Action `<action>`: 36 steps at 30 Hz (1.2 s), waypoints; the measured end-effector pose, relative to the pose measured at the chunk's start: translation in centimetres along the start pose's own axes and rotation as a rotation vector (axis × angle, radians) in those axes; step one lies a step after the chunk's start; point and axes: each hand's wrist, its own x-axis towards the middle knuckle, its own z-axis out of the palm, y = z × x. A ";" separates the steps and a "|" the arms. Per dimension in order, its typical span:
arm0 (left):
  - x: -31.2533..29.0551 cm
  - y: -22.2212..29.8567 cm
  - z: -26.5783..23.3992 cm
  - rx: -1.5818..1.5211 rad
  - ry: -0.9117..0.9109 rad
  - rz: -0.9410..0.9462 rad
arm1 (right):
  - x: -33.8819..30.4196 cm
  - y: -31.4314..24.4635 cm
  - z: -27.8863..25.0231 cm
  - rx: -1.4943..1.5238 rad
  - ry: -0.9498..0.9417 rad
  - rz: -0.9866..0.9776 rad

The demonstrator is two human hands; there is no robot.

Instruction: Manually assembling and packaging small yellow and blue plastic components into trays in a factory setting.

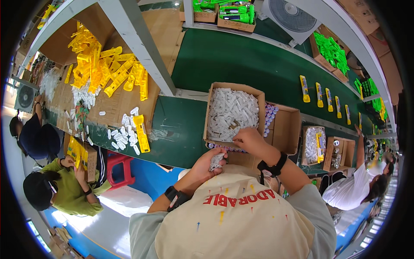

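My left hand (202, 167) is held palm up in front of my chest, its fingers curled round a small bunch of white plastic pieces (217, 161). A cardboard box (262, 113) on the bench is filled with a heap of similar small white plastic pieces (233, 111). Over the near right corner of that box is my right hand (250, 140), its fingers drawn together against the pieces. What lies between those fingertips is too small to make out.
Small round purple-and-white items (270, 115) sit in another cardboard box (286, 123) on the right. Yellow plastic casings (123, 77) and white parts (125, 136) lie to the left. Yellow pieces (328, 100) line the green belt (215, 56). Co-workers (69, 190) sit on both sides.
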 end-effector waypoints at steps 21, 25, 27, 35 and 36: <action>0.1 0.2 -1.2 -0.020 0.068 0.047 | -0.8 -1.2 -0.6 0.264 -0.018 -0.157; 0.6 -0.1 -0.7 0.050 0.100 0.008 | -1.1 -4.0 -1.6 0.319 0.126 -0.275; 0.5 0.0 -0.5 0.068 0.086 0.004 | -1.3 -6.1 -2.1 0.476 0.083 -0.186; 0.7 0.1 -1.2 0.062 0.034 -0.005 | -0.1 -1.0 0.0 0.250 0.046 0.088; 0.8 0.1 -1.2 0.062 0.034 -0.005 | 0.2 -0.6 0.3 0.142 -0.012 0.056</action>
